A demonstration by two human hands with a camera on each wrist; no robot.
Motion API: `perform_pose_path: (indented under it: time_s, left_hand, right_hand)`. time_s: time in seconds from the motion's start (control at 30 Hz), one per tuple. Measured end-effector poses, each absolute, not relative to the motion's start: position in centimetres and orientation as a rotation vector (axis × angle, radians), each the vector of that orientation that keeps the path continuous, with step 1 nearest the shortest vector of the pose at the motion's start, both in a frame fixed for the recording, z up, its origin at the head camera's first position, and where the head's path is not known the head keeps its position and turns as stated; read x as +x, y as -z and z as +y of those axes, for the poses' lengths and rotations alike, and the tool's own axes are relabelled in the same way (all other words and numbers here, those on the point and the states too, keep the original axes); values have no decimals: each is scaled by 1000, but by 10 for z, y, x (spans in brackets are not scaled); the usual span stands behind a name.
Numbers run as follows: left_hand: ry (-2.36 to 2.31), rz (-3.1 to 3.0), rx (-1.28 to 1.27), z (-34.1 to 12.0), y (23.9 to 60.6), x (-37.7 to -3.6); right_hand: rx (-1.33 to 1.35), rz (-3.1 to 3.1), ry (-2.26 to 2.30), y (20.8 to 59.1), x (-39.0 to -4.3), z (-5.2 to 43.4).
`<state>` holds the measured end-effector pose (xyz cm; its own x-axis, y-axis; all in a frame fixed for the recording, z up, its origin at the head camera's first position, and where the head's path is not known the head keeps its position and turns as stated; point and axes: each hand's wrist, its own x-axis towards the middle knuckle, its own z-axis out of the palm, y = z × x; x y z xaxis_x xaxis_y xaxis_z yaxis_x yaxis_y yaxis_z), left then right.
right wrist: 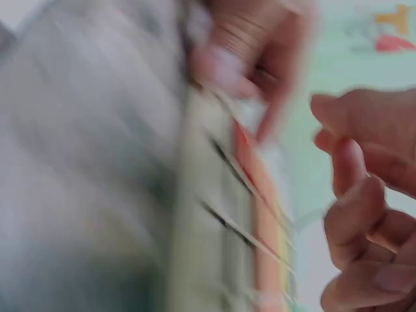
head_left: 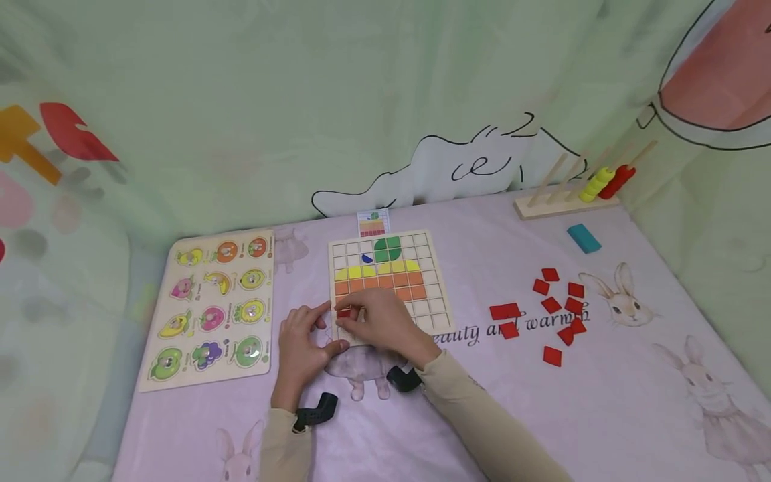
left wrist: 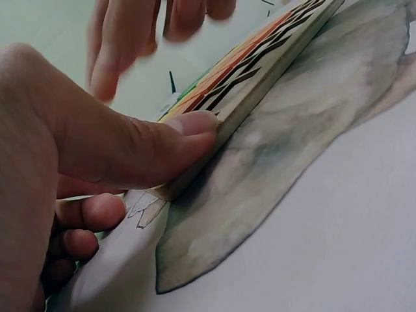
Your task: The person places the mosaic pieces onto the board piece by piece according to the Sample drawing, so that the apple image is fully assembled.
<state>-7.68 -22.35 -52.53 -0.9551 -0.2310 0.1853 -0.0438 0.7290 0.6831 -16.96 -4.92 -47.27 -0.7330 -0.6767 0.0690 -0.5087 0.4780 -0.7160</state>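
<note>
Your right hand (head_left: 385, 323) is hovering over the near left part of the grid board (head_left: 435, 302), fingers curled down, and is pinching one red square tile (head_left: 344, 312) against the board's lower left cells. Your left hand (head_left: 304, 338) is lying just beside it on the left, thumb pressing flat against the board's near edge (left wrist: 260, 91) and the other fingers loosely bent on the cloth; it is gripping nothing.

Counts: one grid board, carrying one row of yellow tiles, two rows of orange tiles, a green cluster and one small blue piece (head_left: 367, 258) near its far side. Roughly eleven loose red tiles (head_left: 551, 304) are lying scattered on the cloth to the right, well apart from the board. One fruit peg puzzle (head_left: 211, 304) with twelve pieces is sitting to the left. One teal block (head_left: 583, 237) is resting near one wooden peg stand (head_left: 563, 201), which is holding one yellow stack and one red stack of beads. One pattern card (head_left: 373, 223) is standing just behind the board.

Your right hand is hiding the board's lower middle cells. The right wrist view is blurring heavily, so the tile cannot be made out there.
</note>
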Motion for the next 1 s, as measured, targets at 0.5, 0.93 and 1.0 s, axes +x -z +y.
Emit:
perform_pose_path:
  time_s: [0.5, 0.93, 1.0]
  left_hand:
    - [1015, -2688, 244, -219, 527, -74]
    - [1033, -2699, 240, -222, 525, -73]
    - [1026, -2701, 241, -221, 524, -73]
  right_hand:
    - [-316, 2757, 713, 465, -209, 147]
    - [-316, 2700, 688, 472, -209, 182]
    - [-321, 2694, 682, 473, -209, 182]
